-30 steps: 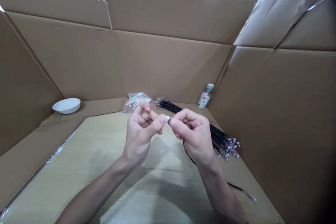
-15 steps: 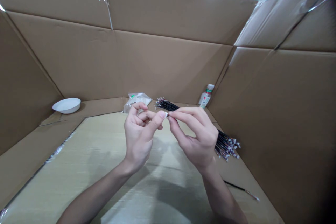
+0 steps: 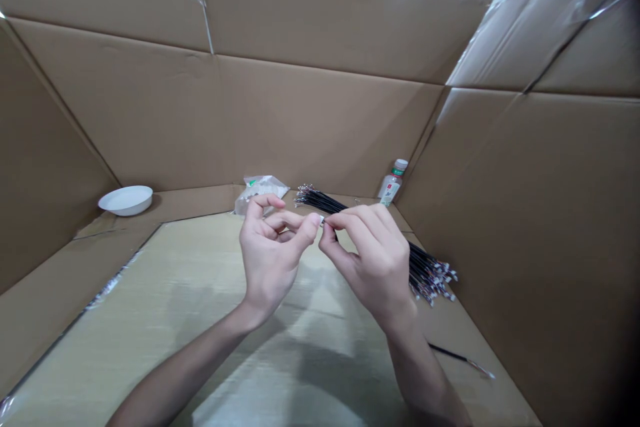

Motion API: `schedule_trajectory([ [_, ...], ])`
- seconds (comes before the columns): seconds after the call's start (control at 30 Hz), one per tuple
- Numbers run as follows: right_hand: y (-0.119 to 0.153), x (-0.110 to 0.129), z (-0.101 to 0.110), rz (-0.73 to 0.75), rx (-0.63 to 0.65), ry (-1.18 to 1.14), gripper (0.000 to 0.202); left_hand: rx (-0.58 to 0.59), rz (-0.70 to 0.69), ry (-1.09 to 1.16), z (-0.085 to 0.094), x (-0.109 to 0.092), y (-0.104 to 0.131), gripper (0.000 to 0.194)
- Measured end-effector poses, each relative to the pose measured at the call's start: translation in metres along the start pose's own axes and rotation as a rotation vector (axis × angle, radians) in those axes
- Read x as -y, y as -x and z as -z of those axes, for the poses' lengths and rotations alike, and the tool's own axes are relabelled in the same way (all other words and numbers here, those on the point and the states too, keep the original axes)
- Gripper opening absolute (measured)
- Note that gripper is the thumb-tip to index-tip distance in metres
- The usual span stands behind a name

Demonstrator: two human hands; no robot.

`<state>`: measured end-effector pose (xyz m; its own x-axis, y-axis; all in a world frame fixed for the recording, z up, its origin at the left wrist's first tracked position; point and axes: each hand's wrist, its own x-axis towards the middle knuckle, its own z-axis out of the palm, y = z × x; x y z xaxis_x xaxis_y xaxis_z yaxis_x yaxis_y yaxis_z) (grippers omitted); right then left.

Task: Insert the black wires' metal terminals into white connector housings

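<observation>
Above the middle of the table, my left hand (image 3: 274, 250) pinches a small white connector (image 3: 322, 220) between thumb and forefinger, its other fingers loosely curled. My right hand (image 3: 373, 257) meets it from the right, thumb and forefinger closed on the thin wire end of a black cable. Most of that cable is hidden behind the right hand. Whether the wire sits inside the connector is too small to tell. To the right of my right forearm lies a black cable (image 3: 453, 352) with bare wires and a white tip; its other end is covered by the arm.
Cardboard walls surround the table (image 3: 200, 280). Along the back are a white bowl (image 3: 126, 201), a clear plastic bag (image 3: 263, 192) of small white parts, and a labelled bottle (image 3: 393, 183). One black cable bundle (image 3: 320, 199) lies behind my hands; another bundle (image 3: 431, 273) lies right.
Both hands stay together, with the left shifted slightly right and the right fingertips closer in around the connector. Less of the white connector shows between the fingers.
</observation>
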<state>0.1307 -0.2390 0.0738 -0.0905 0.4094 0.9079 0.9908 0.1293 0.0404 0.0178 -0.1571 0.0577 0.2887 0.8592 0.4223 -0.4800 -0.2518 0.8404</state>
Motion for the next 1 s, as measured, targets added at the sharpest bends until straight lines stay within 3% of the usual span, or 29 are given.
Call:
schedule_trajectory([
  [0.17,-0.001,-0.004,-0.003,0.021,0.061,0.093,0.018,0.031,0.025,-0.006,0.002,0.001,-0.004,0.047],
  [0.37,0.001,-0.005,-0.009,0.012,0.071,0.121,0.018,0.103,0.208,0.146,0.007,0.005,-0.012,0.052],
  [0.47,0.001,-0.005,-0.008,-0.004,0.080,0.096,0.019,0.131,0.229,0.169,0.008,0.006,-0.015,0.053],
  [0.63,0.000,-0.007,0.001,-0.130,0.125,-0.196,0.016,0.225,0.242,0.157,0.011,0.001,-0.017,0.051],
  [0.83,-0.002,-0.013,0.011,-0.423,0.288,-0.623,0.017,0.280,0.526,0.252,0.013,-0.005,-0.019,0.061],
  [0.9,-0.002,-0.014,0.011,-0.465,0.302,-0.666,0.016,0.269,0.565,0.267,0.013,-0.005,-0.020,0.063],
  [1.0,-0.002,-0.012,0.010,-0.385,0.249,-0.556,0.013,0.239,0.465,0.198,0.015,-0.004,-0.020,0.060],
])
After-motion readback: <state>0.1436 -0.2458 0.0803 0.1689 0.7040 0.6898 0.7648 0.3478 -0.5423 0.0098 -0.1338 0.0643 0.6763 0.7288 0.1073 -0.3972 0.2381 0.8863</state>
